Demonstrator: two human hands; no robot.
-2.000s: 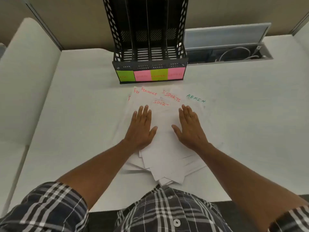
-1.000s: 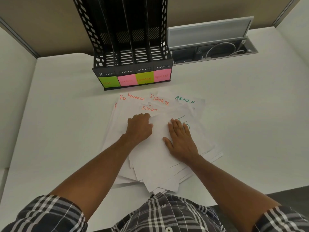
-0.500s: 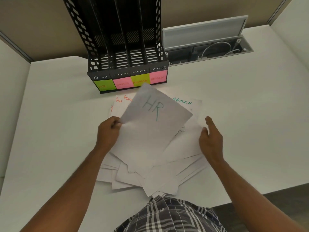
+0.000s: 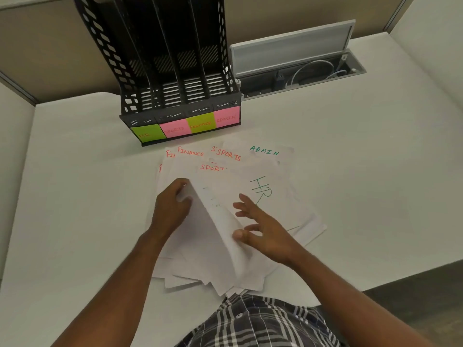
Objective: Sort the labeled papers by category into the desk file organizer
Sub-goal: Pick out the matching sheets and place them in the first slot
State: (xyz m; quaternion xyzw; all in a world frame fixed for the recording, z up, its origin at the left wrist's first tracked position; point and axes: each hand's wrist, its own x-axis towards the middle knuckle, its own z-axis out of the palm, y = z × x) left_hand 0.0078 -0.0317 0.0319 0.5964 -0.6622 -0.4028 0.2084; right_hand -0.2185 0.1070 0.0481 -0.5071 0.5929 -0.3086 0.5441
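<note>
2 bare hands work over a loose pile of white papers spread across the middle of a pale desk. The left hand, left of centre, is curled with its fingers pinching the upper corner of 1 sheet, which it lifts so the page bows up off the pile. The right hand, just right of that lifted sheet, is spread with fingers apart, its fingertips at the sheet's right side; whether they press on it I cannot tell.

Toward the upper part of the pile, handwritten headings show: "FINANCE" in red, "SPORTS" in red, a second, partly covered "SPORT" below it, and "ADMIN" in green at the right. A page marked "HR" in green lies flat on the pile, just beyond the right hand's fingertips.

Above the papers, at upper centre of the frame, stands the black desk file organizer with 4 upright slots. Along its front edge sit 4 sticky labels, from left to right: green "HR", pink "SPORTS", green "FINANCE", pink "ADMIN".

At upper right, an open cable tray is set into the desk with white cords inside. A plaid shirt fills the bottom centre.
</note>
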